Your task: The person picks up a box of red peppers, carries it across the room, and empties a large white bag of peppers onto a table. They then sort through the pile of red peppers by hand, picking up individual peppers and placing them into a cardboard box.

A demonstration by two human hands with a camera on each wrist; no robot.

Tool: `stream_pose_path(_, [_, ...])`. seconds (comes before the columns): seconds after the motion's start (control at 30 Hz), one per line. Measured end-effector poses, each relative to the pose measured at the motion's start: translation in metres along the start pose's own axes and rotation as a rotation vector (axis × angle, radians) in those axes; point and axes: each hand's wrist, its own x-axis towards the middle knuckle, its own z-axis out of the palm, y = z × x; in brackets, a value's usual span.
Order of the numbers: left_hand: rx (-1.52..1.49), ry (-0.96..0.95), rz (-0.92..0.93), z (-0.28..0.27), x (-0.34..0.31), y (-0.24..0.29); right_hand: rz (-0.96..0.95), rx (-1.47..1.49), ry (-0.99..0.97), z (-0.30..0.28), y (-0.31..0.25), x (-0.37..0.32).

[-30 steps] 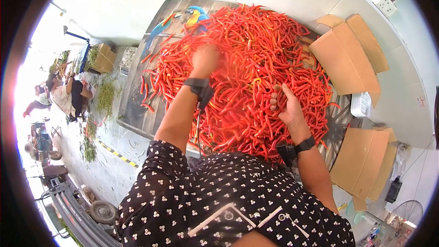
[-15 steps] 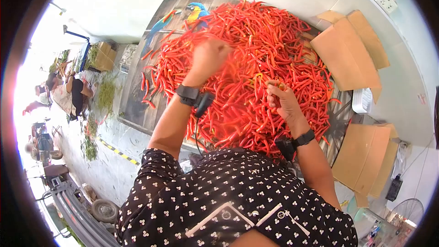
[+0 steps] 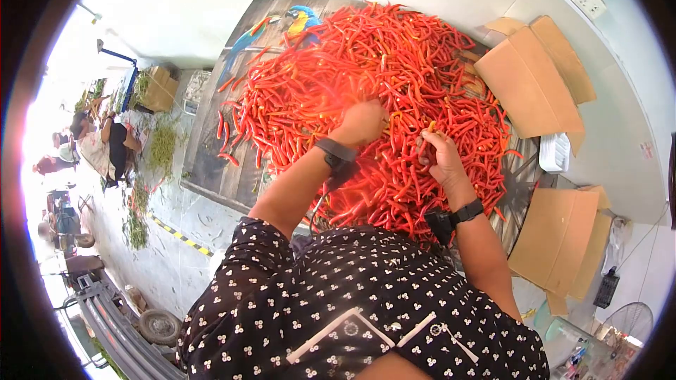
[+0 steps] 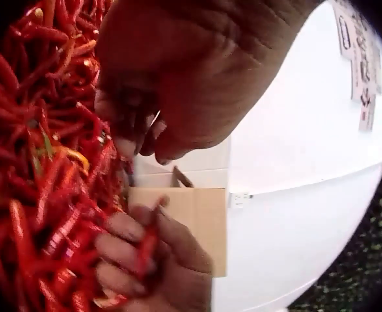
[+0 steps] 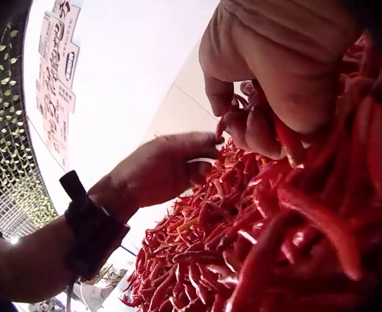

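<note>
A large heap of red chili peppers covers most of the table. My right hand is at the heap's right side, fingers curled round a red chili pepper. In the right wrist view, the end of a chili pepper shows below those fingers. My left hand is over the middle of the heap, just left of the right one. Seen from the right wrist, the left hand's fingers reach toward the right hand, thumb apart, with no chili showing between them.
Cardboard boxes stand along the right side, with white trays between them. Parrots are printed on the wooden-pattern tabletop. On the left, a person sits by green plant stalks on the floor.
My left hand has moved from the left part of the heap rightward and nearer, toward the right hand. The right hand has turned slightly and keeps its place.
</note>
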Motion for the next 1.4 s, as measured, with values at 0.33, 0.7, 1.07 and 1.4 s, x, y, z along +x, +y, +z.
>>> stream_pose_path(0.33, [-0.346, 0.059, -0.162, -0.040, -0.030, 0.006, 0.038, 0.000, -0.051, 0.002, -0.001, -0.005])
stream_pose_path(0.7, [-0.600, 0.193, 0.147, -0.032, -0.029, 0.055, 0.102, 0.013, -0.020, 0.002, 0.003, 0.003])
stream_pose_path(1.07, [-0.154, 0.067, 0.310, 0.017, 0.033, -0.013, 0.073, 0.165, -0.018, -0.009, 0.007, 0.005])
stream_pose_path(1.4, [-0.691, 0.176, 0.092, -0.063, -0.004, 0.039, 0.067, 0.061, -0.042, 0.005, -0.002, -0.004])
